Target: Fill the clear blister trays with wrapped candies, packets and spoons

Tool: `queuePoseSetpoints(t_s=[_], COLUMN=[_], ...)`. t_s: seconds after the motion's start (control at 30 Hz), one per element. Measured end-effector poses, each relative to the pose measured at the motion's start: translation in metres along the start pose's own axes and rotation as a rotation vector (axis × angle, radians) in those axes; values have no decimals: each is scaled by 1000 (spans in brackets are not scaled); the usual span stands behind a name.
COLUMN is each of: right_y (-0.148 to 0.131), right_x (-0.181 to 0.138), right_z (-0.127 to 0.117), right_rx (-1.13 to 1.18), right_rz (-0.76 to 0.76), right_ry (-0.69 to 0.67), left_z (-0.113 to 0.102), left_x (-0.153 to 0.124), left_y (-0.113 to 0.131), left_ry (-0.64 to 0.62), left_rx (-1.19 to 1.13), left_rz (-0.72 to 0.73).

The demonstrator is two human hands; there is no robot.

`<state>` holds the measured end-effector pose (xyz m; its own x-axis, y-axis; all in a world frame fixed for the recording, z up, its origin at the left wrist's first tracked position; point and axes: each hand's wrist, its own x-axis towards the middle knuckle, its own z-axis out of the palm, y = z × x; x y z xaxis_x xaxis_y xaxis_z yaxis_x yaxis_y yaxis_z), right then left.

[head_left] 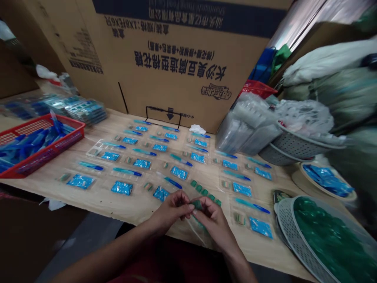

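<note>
Near the table's front edge, my left hand (173,208) and my right hand (213,220) meet, fingers pinched together on a small green piece (196,204). A thin clear strip (196,232) hangs below the fingers; what it belongs to cannot be made out. Just beyond my hands lies a short row of small green blocks (204,192). Around them, clear plastic trays are spread over the table, most bearing a blue pen (172,182), a blue printed packet (161,193) and a small tan-and-green piece (148,186).
A red basket (53,151) of blue pens stands left, with stacked packs (85,110) behind it. A large cardboard box (176,86) walls the back. At right are clear trays (250,125), a grey basket (297,147), a bowl of blue packets (326,179) and a green-filled basket (290,220).
</note>
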<state>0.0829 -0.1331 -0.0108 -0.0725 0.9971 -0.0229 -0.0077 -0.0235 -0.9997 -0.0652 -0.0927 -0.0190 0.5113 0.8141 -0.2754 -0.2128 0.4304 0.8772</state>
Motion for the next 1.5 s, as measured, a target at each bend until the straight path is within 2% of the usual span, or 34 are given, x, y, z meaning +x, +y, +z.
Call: queuePoseSetpoints(t_s=[0.1, 0.17, 0.3, 0.37, 0.47, 0.6, 0.7, 0.77, 0.83, 0.9, 1.03, 1.1, 1.17, 1.3, 1.4, 1.5], right_y=[0, 3, 13, 16, 18, 15, 10, 7, 6, 7, 10, 12, 15, 23, 25, 22], right_x=[0, 0, 1, 2, 2, 0, -2, -4, -6, -10, -18, -18, -15, -8, -11, -20], right_z=[-1, 2, 12, 17, 23, 28, 20, 6, -8, -16, -5, 4, 10, 10, 10, 14], right_rx=[-43, 5, 311, 424, 517, 572, 512, 437, 365, 293, 134, 80, 80, 164, 93, -56], right_rz=[-42, -40, 26, 60, 96, 84, 6, -54, -89, -65, 78, 109, 122, 162, 133, 32], right_ry=[-16, 23, 192, 240, 240, 193, 164, 195, 256, 278, 100, 37, 95, 302, 291, 224], left_z=[1, 2, 4, 2, -2, -2, -5, -11, -18, -22, -17, -12, -9, -9, -7, -6], left_x=[-1, -2, -3, -2, -2, -5, -9, -12, -15, -17, -15, -11, -7, -5, -6, -7], left_y=[1, 3, 10, 12, 13, 15, 16, 13, 9, 5, 2, 0, -2, -7, -5, -4], left_ry=[-36, -50, -44, -82, -166, -226, -314, -364, -348, -276, -117, -85, -96, -151, -201, -190], left_rx=[-46, -130, -366, -442, -495, -515, -547, -571, -570, -506, -257, -173, -122, -69, -77, -104], left_rz=[-47, -74, -116, -173, -227, -184, -161, -162, -172, -185, -143, -99, -84, -136, -177, -212])
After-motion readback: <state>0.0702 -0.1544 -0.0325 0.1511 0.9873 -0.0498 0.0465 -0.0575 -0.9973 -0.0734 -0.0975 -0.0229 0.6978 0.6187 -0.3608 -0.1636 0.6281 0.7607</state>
